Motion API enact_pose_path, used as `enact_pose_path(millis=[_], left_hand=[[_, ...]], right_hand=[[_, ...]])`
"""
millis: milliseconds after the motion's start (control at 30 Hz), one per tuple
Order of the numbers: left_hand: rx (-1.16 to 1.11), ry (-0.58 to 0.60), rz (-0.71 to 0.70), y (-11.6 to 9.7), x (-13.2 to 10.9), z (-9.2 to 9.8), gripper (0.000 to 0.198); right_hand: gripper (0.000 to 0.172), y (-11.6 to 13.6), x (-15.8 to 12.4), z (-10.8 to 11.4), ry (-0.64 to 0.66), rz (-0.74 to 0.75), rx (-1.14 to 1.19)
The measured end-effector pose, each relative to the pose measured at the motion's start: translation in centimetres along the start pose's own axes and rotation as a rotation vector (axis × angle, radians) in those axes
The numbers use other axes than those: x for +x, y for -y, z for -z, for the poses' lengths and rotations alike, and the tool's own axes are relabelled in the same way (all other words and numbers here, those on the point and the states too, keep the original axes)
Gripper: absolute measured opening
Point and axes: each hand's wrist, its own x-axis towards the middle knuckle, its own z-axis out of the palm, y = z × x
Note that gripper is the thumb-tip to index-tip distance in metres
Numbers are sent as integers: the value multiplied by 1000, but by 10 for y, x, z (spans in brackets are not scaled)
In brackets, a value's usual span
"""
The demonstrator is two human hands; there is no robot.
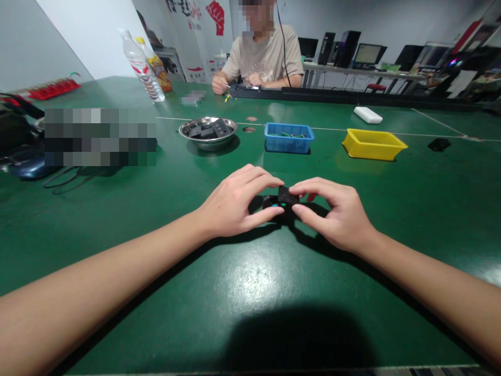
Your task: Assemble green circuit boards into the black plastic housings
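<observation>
My left hand (238, 203) and my right hand (332, 211) meet over the green table (250, 292), both pinched on a small black part (285, 196). A bit of blue shows on the part under my left fingertips. Thumb and forefinger of each hand close on it from either side. Beyond it stand a metal bowl (208, 137) with several black parts, a blue bin (288, 138) with small green pieces, and a yellow bin (373, 144).
Across the table a person (260, 57) in a beige shirt works with both hands. Two bottles (145, 68) stand at the far left. A white block (368, 115) and a small black thing (439, 144) lie to the right. Dark gear and cables sit at the left edge.
</observation>
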Motion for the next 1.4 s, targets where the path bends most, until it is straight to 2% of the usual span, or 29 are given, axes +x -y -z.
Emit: enact_pose_path(millis=[100,167,233,333,467,700,1067,1267,1400], left_hand=[[-5,113,73,0,0,0,51],[-5,202,104,0,0,-1,54],[-16,274,125,1,1,-2,48],[-48,334,139,3,1,-2,37],[-67,335,133,4,1,-2,36],[-77,337,117,4,0,-3,40],[-45,361,149,8,-1,-6,47],[-27,376,150,8,-1,-6,48],[-25,378,152,8,-1,-6,48]], right_hand=[[15,-7,2,0,-81,-285,207],[17,-14,4,0,-145,-416,328],[18,-21,6,0,-197,-492,414],[18,-25,7,-1,-206,-527,457],[16,-17,5,-1,-123,-447,379],[16,-8,0,0,80,-173,143],[15,-9,0,1,92,-28,64],[17,-9,0,1,163,47,-3],[16,-9,1,1,164,96,-58]])
